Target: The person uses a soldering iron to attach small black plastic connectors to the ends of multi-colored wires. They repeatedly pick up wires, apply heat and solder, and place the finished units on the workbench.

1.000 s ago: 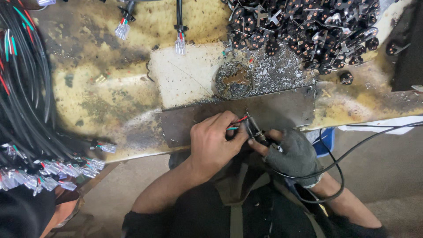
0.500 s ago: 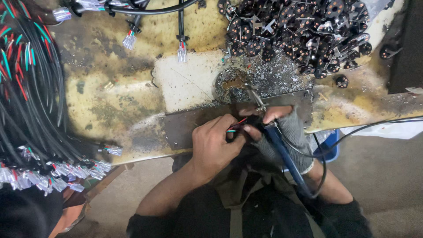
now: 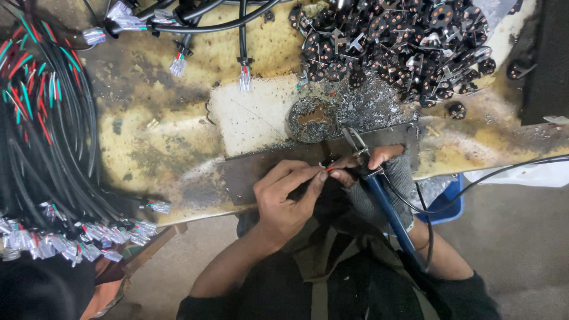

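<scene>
Two hands met at the near edge of the stained yellow workbench [image 3: 154,142], over the dark metal strip [image 3: 261,172] fixed along it. Your bare left hand [image 3: 284,201] had its thumb and fingertips pinched together on the thin red wire end [image 3: 329,168], holding it level just above the strip. Your right hand [image 3: 385,178], in a grey knitted glove, was closed around the blue-handled soldering iron [image 3: 388,210], whose metal tip [image 3: 351,140] pointed away from you toward the round tin of grey solder scraps [image 3: 311,118]. The wire end lay between both hands, just beside the iron's shaft; whether they touched could not be told. The iron's thin black cord [image 3: 474,184] looped off to your right over the bench edge.

Beyond the tin sat a heap of small black round plug parts with copper pins [image 3: 403,47]. On your left hung a thick bundle of black cables with red and green cores [image 3: 41,136], their clear plastic connectors [image 3: 71,243] clustered at the near corner.
</scene>
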Demonstrator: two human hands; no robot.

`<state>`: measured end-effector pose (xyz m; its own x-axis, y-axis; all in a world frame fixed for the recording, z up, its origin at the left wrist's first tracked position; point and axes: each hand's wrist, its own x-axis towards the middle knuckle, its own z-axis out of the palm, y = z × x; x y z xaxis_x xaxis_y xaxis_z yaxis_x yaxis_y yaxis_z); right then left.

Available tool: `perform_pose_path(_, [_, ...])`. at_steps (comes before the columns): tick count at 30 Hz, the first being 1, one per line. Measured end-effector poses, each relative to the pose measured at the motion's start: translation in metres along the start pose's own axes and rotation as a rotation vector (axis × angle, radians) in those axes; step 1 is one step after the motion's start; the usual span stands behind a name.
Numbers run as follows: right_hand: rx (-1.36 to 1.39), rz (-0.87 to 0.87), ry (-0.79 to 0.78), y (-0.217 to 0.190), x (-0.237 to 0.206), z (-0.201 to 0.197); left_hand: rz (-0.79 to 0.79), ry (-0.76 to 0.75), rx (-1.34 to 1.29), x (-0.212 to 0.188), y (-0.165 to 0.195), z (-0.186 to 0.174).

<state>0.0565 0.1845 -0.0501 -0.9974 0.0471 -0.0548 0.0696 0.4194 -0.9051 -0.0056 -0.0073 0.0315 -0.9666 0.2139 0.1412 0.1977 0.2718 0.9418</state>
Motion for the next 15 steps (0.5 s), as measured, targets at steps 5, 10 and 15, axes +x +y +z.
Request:
perform_pose_path(5, [0.212, 0.106, 0.074, -0.021, 0.008, -0.001, 0.025, 0.064, -0.016, -0.005, -0.002, 0.005])
perform_pose_path(10, [0.072, -0.028, 0.058, -0.044, 0.014, -0.016, 0.083, 0.02, 0.036, -0.004, -0.001, 0.004])
perform_pose_path(15, [0.487, 0.176, 0.184, -0.05, 0.018, -0.011, 0.066, -0.181, 0.178, 0.004, 0.006, -0.008])
